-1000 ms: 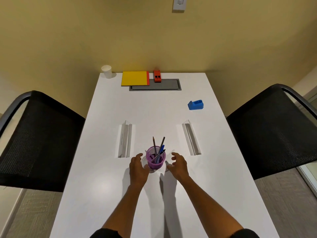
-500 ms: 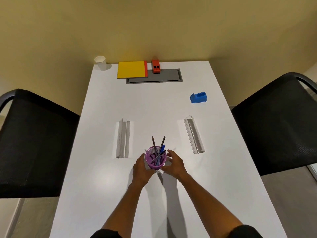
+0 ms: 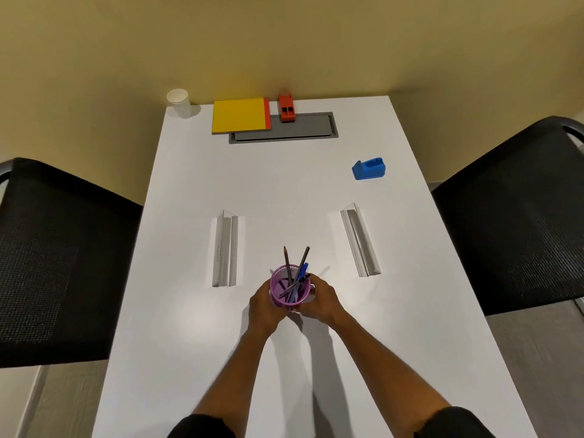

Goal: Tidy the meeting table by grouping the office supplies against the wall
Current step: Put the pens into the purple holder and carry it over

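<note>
Gripping the purple mesh pen cup (image 3: 290,292) from both sides, the left hand (image 3: 264,308) and right hand (image 3: 319,301) hold it near the white counter's (image 3: 189,327) front, between two clear sign holders (image 3: 225,248).

Lower wall of purple pen cup (image 3: 290,294) hidden behind left hand (image 3: 264,308) and right hand (image 3: 319,303). Fingertips out of sight behind cup. Table (image 3: 189,343) near edge cut by frame. Lettering on left clear holder (image 3: 225,248) unreadable.
</note>
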`<state>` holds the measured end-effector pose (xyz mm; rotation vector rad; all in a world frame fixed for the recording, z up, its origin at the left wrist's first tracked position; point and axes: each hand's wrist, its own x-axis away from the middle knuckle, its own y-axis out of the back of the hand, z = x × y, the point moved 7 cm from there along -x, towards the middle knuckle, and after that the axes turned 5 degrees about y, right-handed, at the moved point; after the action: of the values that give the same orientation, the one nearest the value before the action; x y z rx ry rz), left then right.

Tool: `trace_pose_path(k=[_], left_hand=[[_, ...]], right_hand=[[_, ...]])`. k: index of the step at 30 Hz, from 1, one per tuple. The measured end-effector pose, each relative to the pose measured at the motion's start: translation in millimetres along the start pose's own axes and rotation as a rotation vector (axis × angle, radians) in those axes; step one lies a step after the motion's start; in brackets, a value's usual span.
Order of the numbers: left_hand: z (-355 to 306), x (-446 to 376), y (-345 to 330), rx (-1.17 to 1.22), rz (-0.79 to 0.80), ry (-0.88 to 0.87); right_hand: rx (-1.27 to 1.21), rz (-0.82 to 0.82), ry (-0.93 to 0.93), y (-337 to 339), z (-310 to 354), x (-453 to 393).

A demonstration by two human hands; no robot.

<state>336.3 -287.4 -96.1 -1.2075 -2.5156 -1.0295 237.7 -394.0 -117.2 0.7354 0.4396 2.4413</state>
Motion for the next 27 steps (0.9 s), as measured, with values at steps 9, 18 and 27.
trace_pose_path(k=[9,18,27], left_hand=[[-19.3,51.6,3.8,0.038,-0.028,-0.024],[-29.5,108.5,-3.8,0.114,-0.071,-0.063],[-17.2,170.3,-27.0,0.128,-0.052,-0.118]], right_hand=[[-0.095,-0.020,0.058,18.2,10.3,47.2],[-0.102,-0.047,0.159,38.4,13.7,104.0],[-0.089,-0.093,0.200,39.0,-4.0,180.0]])
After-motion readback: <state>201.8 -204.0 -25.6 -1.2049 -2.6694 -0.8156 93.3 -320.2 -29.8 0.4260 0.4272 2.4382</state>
